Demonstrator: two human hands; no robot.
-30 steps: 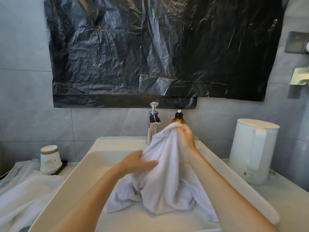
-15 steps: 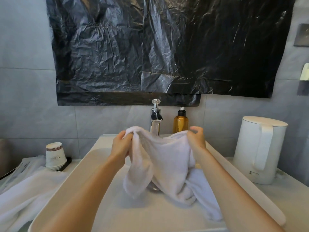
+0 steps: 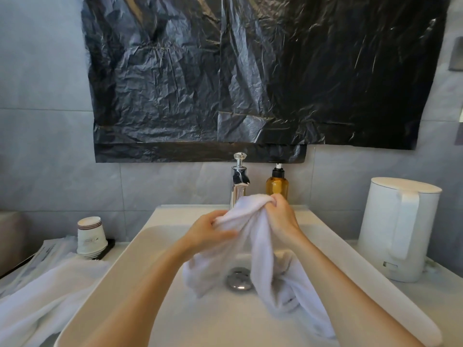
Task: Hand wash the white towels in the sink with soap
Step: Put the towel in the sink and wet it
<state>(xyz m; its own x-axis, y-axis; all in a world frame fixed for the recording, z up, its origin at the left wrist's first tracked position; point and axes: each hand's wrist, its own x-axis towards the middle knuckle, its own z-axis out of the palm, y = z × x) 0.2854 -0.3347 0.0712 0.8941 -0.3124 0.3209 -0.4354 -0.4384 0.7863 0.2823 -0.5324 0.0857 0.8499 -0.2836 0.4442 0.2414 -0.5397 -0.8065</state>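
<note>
White towel (image 3: 260, 246), clenched by left grip (image 3: 208, 232) and right grip (image 3: 281, 219) above the sink (image 3: 150, 259), shows no suds; soaping seemingly remains, another towel (image 3: 45, 296) waiting at the surface's left edge.

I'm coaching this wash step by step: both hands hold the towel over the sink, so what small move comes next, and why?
Probably free the right hand and pump the amber soap bottle just behind it. It and the left hand grip the bunched towel above the sink, and no suds show.
</note>
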